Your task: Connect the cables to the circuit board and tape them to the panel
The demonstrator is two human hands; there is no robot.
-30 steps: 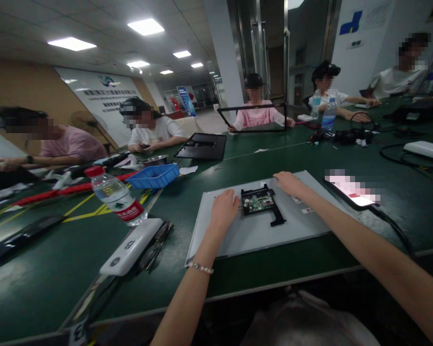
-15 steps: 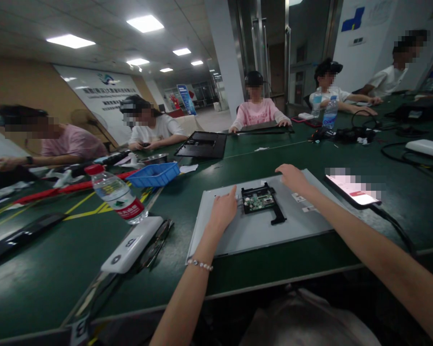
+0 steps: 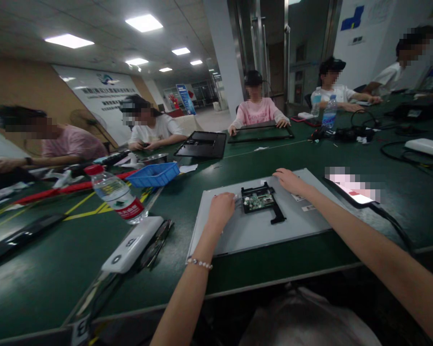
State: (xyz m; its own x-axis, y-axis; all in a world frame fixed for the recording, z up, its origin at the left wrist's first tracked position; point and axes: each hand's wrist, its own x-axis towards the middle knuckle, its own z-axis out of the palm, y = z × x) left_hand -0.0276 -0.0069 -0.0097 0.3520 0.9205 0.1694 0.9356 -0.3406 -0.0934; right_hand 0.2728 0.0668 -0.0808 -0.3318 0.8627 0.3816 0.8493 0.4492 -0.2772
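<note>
A grey flat panel (image 3: 252,230) lies on the green table in front of me, with a small green circuit board in a black bracket (image 3: 261,202) on its upper middle. My left hand (image 3: 222,209) rests on the panel just left of the board, fingers curled and pinched at the board's left edge. My right hand (image 3: 290,180) lies on the panel's far edge, right of the board, fingers bent and pressed down on the panel. A bead bracelet (image 3: 200,263) is on my left wrist.
A lit phone (image 3: 351,190) with a cable lies right of the panel. To the left are a water bottle (image 3: 115,194), a white device (image 3: 132,245), glasses (image 3: 157,245) and a blue tray (image 3: 153,175). Several people sit around the table; one opposite holds a black frame (image 3: 261,132).
My left hand's fingers have curled in and pinched at the board's left edge. The person opposite has laid the black frame flat on the table.
</note>
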